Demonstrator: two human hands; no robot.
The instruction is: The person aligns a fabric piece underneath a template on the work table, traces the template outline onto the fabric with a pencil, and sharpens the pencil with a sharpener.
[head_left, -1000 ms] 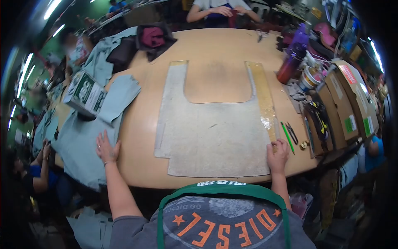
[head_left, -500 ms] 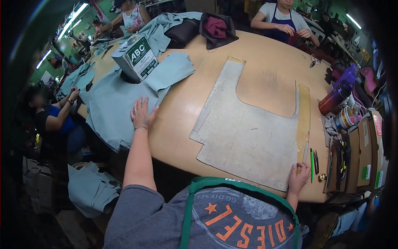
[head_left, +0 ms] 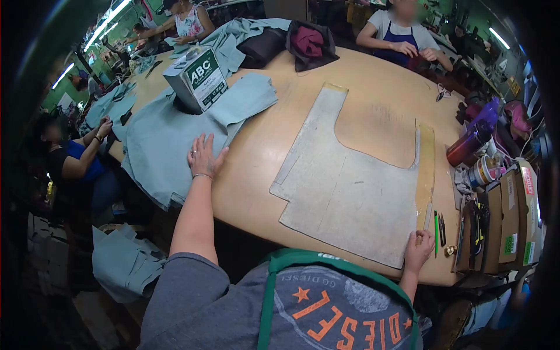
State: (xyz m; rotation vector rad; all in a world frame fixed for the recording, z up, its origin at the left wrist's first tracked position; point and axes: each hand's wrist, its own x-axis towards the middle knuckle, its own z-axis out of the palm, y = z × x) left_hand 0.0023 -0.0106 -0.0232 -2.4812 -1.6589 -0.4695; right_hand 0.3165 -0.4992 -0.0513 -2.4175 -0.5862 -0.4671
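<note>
Resting left hand (head_left: 205, 157) with wide fingers on pale blue-green fabric sheets (head_left: 157, 140), at left of light-brown counter (head_left: 249, 178); touching with curled right hand (head_left: 419, 249) the lower-right edge of grey-white U-shaped board (head_left: 350, 192), impossible to tell if gripping. Probably steadying; to shift, should grip firmer.

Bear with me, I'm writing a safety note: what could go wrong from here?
The tin seems to rest on the cloth under the left hand; pulling the cloth could topple it. The cloth also hangs past the table, so it might slide off. The right hand, at the corner of the board, is close to the snips, and might knock them.
</note>
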